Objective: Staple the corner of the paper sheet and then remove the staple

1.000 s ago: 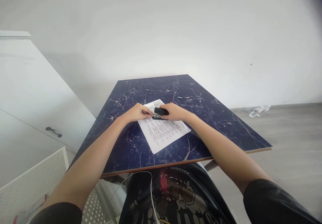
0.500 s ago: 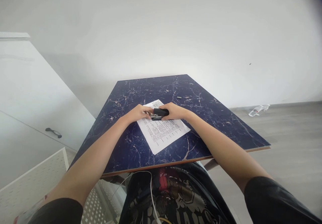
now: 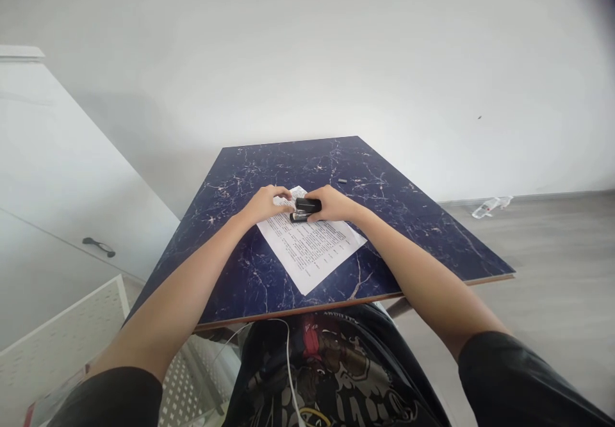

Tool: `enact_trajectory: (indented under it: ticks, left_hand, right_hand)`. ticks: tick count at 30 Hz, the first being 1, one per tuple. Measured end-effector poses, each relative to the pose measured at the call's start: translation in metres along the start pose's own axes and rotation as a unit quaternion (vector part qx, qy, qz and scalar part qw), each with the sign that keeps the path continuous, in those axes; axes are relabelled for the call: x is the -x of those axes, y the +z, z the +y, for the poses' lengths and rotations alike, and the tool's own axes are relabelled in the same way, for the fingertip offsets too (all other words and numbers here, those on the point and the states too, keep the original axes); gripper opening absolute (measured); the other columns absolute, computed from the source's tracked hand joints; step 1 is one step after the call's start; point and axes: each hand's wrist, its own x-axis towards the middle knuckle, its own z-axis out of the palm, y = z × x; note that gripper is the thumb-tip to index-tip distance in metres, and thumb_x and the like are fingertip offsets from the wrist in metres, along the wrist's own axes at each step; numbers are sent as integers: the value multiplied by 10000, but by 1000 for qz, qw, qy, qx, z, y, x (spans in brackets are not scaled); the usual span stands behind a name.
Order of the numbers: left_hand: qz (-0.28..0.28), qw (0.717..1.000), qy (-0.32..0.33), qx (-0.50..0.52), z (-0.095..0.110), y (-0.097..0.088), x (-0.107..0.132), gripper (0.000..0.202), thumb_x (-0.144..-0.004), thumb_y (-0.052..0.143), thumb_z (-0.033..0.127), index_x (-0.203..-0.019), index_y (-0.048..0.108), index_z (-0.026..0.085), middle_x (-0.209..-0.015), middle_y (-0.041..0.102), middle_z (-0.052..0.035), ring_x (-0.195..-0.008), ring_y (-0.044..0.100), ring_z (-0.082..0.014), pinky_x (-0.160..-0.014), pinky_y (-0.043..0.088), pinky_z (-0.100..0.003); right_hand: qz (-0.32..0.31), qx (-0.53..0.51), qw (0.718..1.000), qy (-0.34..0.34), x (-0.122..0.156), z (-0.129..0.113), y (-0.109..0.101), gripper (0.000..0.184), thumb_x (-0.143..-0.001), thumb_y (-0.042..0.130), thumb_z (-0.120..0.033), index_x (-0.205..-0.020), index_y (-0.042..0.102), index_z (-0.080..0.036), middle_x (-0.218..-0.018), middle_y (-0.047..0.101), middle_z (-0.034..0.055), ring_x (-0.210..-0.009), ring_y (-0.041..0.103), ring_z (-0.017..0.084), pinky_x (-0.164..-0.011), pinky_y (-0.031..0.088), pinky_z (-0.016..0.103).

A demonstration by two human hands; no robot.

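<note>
My right hand [image 3: 334,203] grips a black stapler [image 3: 308,205] from its right end. A gap shows between the stapler's top and its base, with some metal in it. My left hand [image 3: 266,204] is just left of the stapler's front, thumb and fingers parted. Whether its fingertips touch the stapler I cannot tell. Beneath both hands lies a printed sheet of paper [image 3: 307,254], set at an angle on the dark blue marbled table [image 3: 240,280]. Part of the sheet's far end is hidden by the hands and stapler.
A small grey strip [image 3: 343,181], perhaps staples, lies on the table beyond my right hand. A white cabinet [image 3: 57,177] stands at the left, above a white perforated surface [image 3: 72,331]. A clear plastic item [image 3: 491,207] is on the floor by the wall. A white cable [image 3: 289,363] hangs before my shirt.
My left fingers have drawn back left from the stapler and spread. Less of its metal inside shows now. The right hand keeps its hold, and the view has shifted slightly.
</note>
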Motion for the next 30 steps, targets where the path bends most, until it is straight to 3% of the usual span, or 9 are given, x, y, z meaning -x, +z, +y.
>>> enact_trajectory:
  ticks: [3, 6, 10, 16, 21, 30]
  left_hand:
    - [71, 984, -124, -111, -1, 4, 9, 456, -945, 612, 540, -1175, 711, 159, -1193, 716, -191, -1184, 606, -379, -1016, 449, -524]
    - [48, 962, -188, -193, 0, 14, 14, 529, -914, 644, 568, -1131, 710, 90, -1256, 641, -282, -1242, 541, -473, -1016, 435, -594]
    - [-3, 973, -167, -157, -5, 19, 10, 319, -903, 700, 396, -1093, 706, 140, -1231, 634, -226, -1211, 581, -408, -997, 478, -517]
    - [30, 995, -97, 5, -19, 1, 9, 257, -897, 654, 184, -1152, 631, 209, -1170, 720, -122, -1134, 676, -294, -1005, 480, -421]
    - [19, 995, -64, 79, -28, -8, 12, 221, -915, 642, 252, -1133, 629, 224, -1160, 755, -101, -1144, 696, -278, -1011, 486, -407]
    - [81, 994, -28, 65, -39, -1, 7, 244, -936, 617, 296, -1166, 652, 223, -1234, 735, -96, -1189, 682, -272, -1055, 486, -415]
  right_hand:
    - [76, 5, 996, 52, 4, 8, -14, 231, -773, 780, -313, -937, 702, -172, -885, 711, 65, -770, 616, 209, -676, 405, 331]
    - [119, 40, 985, 116, 11, 25, -28, 253, -792, 750, -274, -1017, 707, -167, -952, 727, 106, -815, 641, 245, -691, 455, 361]
    - [100, 101, 974, 175, 17, 49, -35, 331, -774, 757, -233, -1097, 730, -162, -997, 738, 123, -854, 661, 280, -708, 497, 386]
    - [63, 125, 974, 180, 18, 65, -32, 477, -773, 733, -183, -1248, 726, -143, -1127, 742, 158, -966, 689, 325, -795, 536, 410]
    - [6, 86, 986, 139, 18, 58, -32, 503, -780, 714, -214, -1283, 722, -196, -1212, 736, 122, -1057, 689, 335, -883, 553, 439]
    - [-32, 48, 996, 74, 20, 49, -32, 441, -809, 729, -336, -1232, 741, -214, -1198, 734, 112, -1043, 684, 316, -896, 530, 444]
